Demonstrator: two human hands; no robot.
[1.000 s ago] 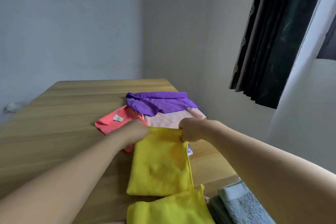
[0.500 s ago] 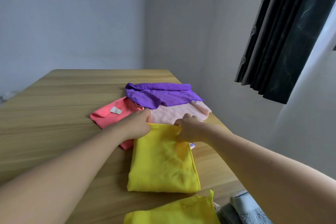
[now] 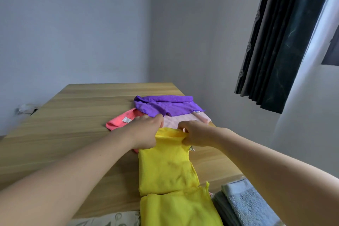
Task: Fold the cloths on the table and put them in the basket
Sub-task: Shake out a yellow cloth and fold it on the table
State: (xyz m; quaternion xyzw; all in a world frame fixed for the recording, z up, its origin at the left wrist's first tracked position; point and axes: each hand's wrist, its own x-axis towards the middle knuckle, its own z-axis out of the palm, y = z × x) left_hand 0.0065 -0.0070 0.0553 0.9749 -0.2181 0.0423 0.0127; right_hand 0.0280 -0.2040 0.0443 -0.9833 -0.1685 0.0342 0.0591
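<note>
A yellow cloth point(image 3: 166, 169) lies folded lengthwise on the wooden table point(image 3: 73, 134). My left hand point(image 3: 146, 132) grips its far left corner and my right hand point(image 3: 194, 135) pinches its far right corner, lifting the far edge slightly. Beyond them lie a pale pink cloth point(image 3: 176, 122), a purple cloth point(image 3: 165, 105) and a coral cloth point(image 3: 121, 121) with a white tag. A second yellow cloth point(image 3: 178, 209) lies folded at the near edge, beside grey and blue folded towels point(image 3: 244, 203). No basket wall is clearly visible.
The table's right edge runs close to a grey wall. A dark curtain point(image 3: 280, 42) hangs at the right. A patterned fabric point(image 3: 106, 220) shows at the bottom edge. A white object point(image 3: 25, 109) sits by the wall at left.
Both hands have bunched the yellow cloth's far edge and raised it a little off the table. The view has tilted slightly, showing more of the folded cloths at the bottom.
</note>
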